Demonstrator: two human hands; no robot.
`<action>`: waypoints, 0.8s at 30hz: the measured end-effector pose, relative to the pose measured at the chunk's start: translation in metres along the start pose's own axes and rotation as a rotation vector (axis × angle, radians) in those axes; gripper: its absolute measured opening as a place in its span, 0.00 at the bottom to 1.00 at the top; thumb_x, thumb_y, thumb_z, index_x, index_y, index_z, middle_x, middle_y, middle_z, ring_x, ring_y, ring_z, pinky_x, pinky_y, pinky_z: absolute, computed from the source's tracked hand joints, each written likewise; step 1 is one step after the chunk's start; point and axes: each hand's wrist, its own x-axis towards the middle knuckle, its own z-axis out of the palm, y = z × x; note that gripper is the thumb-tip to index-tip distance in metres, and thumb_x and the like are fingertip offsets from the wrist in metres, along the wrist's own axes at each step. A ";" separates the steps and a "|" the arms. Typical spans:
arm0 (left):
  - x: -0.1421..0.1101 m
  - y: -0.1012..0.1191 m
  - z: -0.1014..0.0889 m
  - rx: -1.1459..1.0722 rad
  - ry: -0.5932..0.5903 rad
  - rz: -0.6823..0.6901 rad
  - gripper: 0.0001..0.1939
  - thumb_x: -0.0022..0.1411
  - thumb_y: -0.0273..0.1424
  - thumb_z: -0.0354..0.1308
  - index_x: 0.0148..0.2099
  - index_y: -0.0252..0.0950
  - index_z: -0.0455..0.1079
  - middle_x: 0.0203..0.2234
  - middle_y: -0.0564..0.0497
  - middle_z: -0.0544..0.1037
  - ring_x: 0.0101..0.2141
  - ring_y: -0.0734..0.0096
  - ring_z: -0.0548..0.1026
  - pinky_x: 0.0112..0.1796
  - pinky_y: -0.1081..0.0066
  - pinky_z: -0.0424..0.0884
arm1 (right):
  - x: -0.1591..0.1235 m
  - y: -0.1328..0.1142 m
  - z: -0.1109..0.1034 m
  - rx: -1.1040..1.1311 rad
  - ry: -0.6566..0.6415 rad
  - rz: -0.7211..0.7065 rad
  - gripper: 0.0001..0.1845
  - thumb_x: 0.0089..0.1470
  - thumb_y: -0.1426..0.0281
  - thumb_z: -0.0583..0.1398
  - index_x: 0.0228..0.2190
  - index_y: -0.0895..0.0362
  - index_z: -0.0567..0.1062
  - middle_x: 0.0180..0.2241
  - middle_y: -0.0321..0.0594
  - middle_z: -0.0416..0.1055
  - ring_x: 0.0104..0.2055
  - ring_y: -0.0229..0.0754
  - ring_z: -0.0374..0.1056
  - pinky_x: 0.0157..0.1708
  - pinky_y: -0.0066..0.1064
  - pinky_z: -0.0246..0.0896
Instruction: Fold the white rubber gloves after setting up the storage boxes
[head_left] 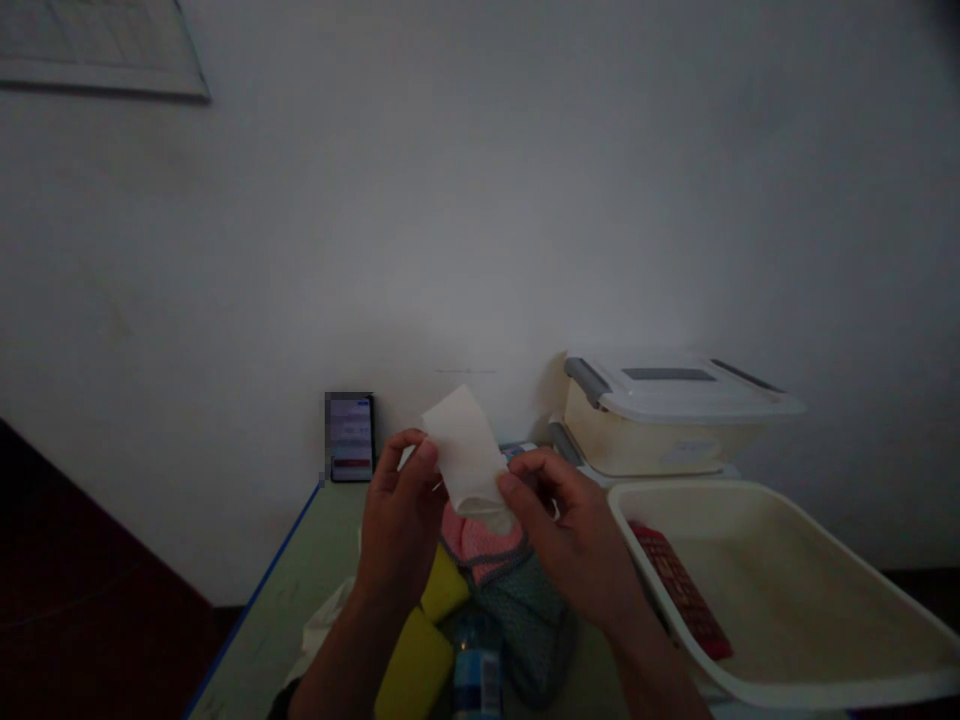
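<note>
A thin white folded sheet (466,445), paper or cloth, is held up in front of me; which of the two I cannot tell. My left hand (405,490) pinches its left edge between thumb and fingers. At the lower right edge, my right hand (559,510) grips it the same way. Below the hands lie a pink cloth (480,545) and a grey-green cloth (529,620) with a dark border. Two yellow sponge-like blocks (415,665) and a clear bottle with a blue label (478,675) are nearest to me, partly cut off by the frame.
A phone (352,438) leans against the wall on the green table (281,590). To the right, a cream tub (787,560) contains a red patterned packet (681,590). Behind it stands a lidded storage box (652,430). Some white material (322,630) lies beside my left forearm.
</note>
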 end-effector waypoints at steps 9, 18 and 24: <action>-0.004 -0.003 -0.001 0.169 0.004 0.145 0.17 0.44 0.33 0.70 0.30 0.38 0.64 0.25 0.57 0.77 0.21 0.78 0.72 0.21 0.80 0.67 | 0.002 0.002 0.003 0.136 -0.088 0.104 0.11 0.53 0.63 0.62 0.35 0.55 0.68 0.26 0.33 0.72 0.28 0.36 0.66 0.29 0.27 0.57; -0.005 -0.003 -0.003 0.246 -0.049 0.142 0.18 0.45 0.29 0.70 0.32 0.38 0.63 0.26 0.56 0.79 0.20 0.77 0.74 0.20 0.80 0.70 | 0.001 0.000 -0.003 0.049 -0.161 0.119 0.09 0.53 0.65 0.62 0.34 0.54 0.67 0.27 0.33 0.73 0.29 0.35 0.68 0.28 0.26 0.57; -0.002 0.001 -0.006 0.287 -0.125 0.046 0.20 0.44 0.29 0.71 0.33 0.38 0.63 0.26 0.55 0.80 0.20 0.75 0.75 0.20 0.78 0.71 | 0.002 0.004 -0.021 -0.113 -0.118 0.069 0.17 0.55 0.57 0.60 0.42 0.54 0.70 0.30 0.37 0.70 0.30 0.38 0.65 0.28 0.28 0.58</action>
